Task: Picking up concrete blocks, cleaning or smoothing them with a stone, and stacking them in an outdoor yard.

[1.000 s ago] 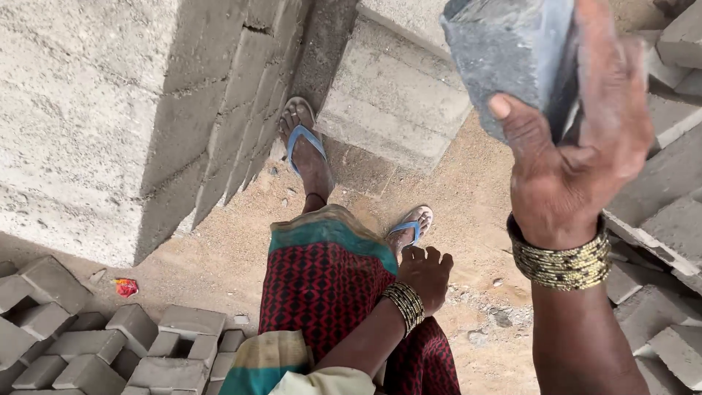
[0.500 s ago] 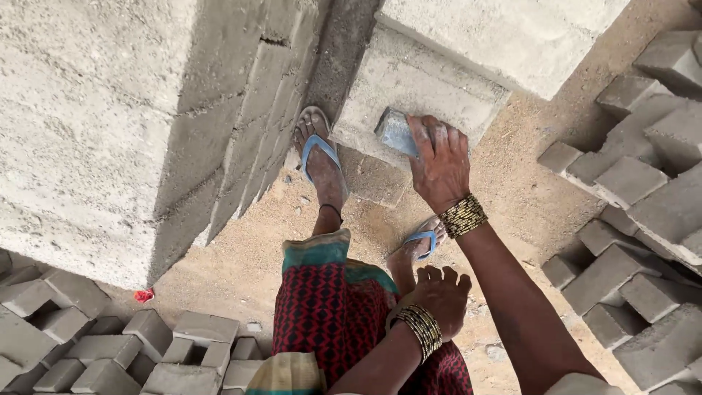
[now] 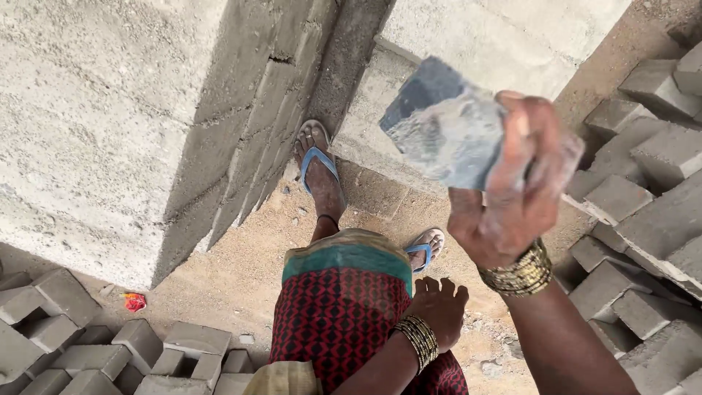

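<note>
Careful, your right hand [image 3: 515,194] has its grip clamped on the dusty grey stone block [image 3: 446,128] held high over your blue-sandalled feet [image 3: 322,172], left hand [image 3: 439,311] loose on your skirt — dust could let it slip & fall on toes.

An outdoor building site or block yard: a tall stack of large grey concrete blocks [image 3: 110,132] rises left of the hands, smaller grey interlocking paving blocks [image 3: 643,212] lie heaped to their right, and bare sandy ground [image 3: 241,271] lies below.
</note>
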